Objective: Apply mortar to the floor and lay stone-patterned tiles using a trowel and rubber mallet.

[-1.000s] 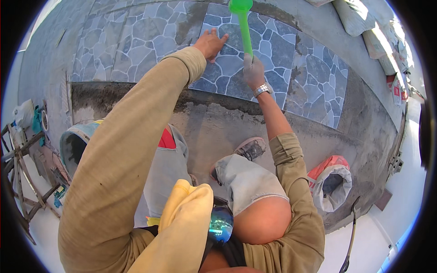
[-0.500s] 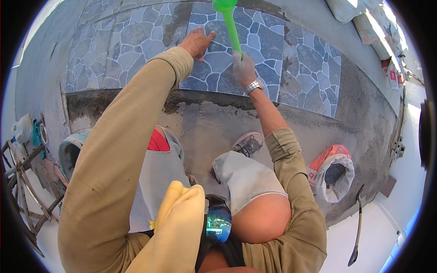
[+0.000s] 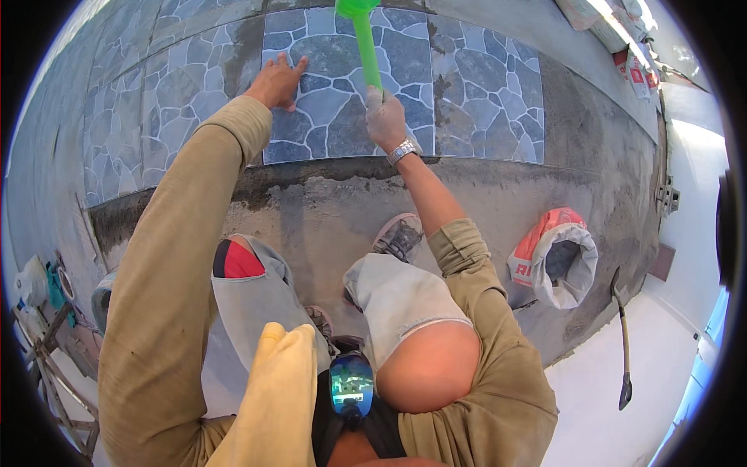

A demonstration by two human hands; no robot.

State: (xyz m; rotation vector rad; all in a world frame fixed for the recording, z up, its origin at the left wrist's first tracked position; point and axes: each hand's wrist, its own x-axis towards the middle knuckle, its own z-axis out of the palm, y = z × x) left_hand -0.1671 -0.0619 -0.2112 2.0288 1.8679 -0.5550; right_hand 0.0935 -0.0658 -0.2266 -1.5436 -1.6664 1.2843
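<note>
My right hand (image 3: 387,118), with a watch on its wrist, is closed round the handle of a green mallet (image 3: 366,47). The mallet's head is cut off by the top edge of the view, so whether it touches anything cannot be told. Below it lies a blue-grey tile (image 3: 334,124) with a stone pattern and pale lines. My left hand (image 3: 278,81) rests with fingers spread at the left edge of that tile. Matching tiles lie on both sides, the right one (image 3: 486,101) and the left ones (image 3: 179,93).
A dark mortar strip (image 3: 342,167) runs along the tiles' near edge. At the right stand an open red-and-white sack (image 3: 562,268) and a long-handled tool (image 3: 624,342). Bags (image 3: 615,31) lie at the far right. A bucket (image 3: 103,300) and a wooden frame (image 3: 58,381) are at the left.
The view has turned, shifting the tiles leftward in it. Against the tile, the mallet and my right hand have moved somewhat to the right. My left hand keeps its place at the tile's left edge.
</note>
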